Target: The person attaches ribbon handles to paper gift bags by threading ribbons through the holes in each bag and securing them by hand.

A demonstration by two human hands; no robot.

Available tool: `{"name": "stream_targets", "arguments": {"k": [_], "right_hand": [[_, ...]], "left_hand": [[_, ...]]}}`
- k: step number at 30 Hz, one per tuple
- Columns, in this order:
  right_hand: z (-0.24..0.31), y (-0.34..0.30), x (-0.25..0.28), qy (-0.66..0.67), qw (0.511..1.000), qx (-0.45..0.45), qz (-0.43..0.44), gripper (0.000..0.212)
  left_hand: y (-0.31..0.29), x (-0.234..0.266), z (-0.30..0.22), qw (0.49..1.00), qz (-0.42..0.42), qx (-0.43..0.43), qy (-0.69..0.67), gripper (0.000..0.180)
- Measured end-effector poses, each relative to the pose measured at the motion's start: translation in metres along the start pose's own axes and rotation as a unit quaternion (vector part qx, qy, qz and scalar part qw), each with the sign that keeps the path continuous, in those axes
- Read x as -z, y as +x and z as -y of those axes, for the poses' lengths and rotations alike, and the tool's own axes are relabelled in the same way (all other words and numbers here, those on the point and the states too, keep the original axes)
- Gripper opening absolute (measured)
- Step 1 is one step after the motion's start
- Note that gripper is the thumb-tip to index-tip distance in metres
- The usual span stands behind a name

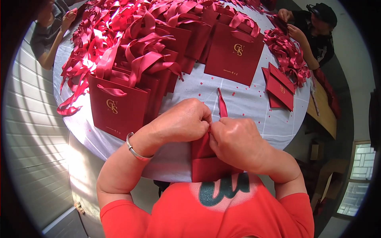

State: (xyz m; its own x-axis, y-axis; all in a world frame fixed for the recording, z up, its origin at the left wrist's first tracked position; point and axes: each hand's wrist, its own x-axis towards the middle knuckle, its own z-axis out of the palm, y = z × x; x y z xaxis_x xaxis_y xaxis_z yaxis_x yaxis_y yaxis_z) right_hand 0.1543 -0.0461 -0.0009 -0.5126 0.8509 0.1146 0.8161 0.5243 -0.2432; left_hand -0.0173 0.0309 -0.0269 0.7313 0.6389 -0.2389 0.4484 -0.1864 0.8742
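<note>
A dark red paper gift bag [214, 168] lies on the table edge right in front of me, partly hidden under my hands. Over its upper part, my left hand [188, 119] and my right hand [240, 141] meet with bent, closed fingers. Both pinch a red ribbon [222, 106], whose loose end sticks out past my right hand toward the far side. The fingertips and the stretch of ribbon between them are mostly hidden. A silver bangle [135, 147] circles my left wrist.
Finished-looking red bags with ribbon handles [119, 105] stand in rows at left, another bag [234, 55] ahead. Flat folded bags [279, 88] lie at right near a ribbon heap [287, 57]. Red dots speckle the white tablecloth [246, 105]. Two other people work at the far sides.
</note>
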Motion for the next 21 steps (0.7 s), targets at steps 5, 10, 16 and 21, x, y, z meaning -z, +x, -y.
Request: {"name": "stream_targets", "arguments": {"k": [5,10,16,21], "right_hand": [[-0.015,0.010,-0.002,0.045,0.997,0.019,0.057,0.015],[0.010,-0.001,-0.011,-0.081,0.995,0.038,0.041,0.008],[-0.025,0.000,0.001,0.157,0.987,-0.035,0.024,0.017],[-0.075,0.016,0.021,0.481,0.838,-0.200,0.160,0.013]], "left_hand": [[-0.001,-0.005,0.008,1.000,-0.023,-0.008,-0.009,0.017],[-0.001,-0.004,0.006,1.000,-0.007,-0.003,0.000,0.017],[-0.002,0.003,-0.002,1.000,0.014,0.017,-0.020,0.017],[-0.009,0.000,-0.007,0.999,0.011,-0.021,-0.025,0.016]]}}
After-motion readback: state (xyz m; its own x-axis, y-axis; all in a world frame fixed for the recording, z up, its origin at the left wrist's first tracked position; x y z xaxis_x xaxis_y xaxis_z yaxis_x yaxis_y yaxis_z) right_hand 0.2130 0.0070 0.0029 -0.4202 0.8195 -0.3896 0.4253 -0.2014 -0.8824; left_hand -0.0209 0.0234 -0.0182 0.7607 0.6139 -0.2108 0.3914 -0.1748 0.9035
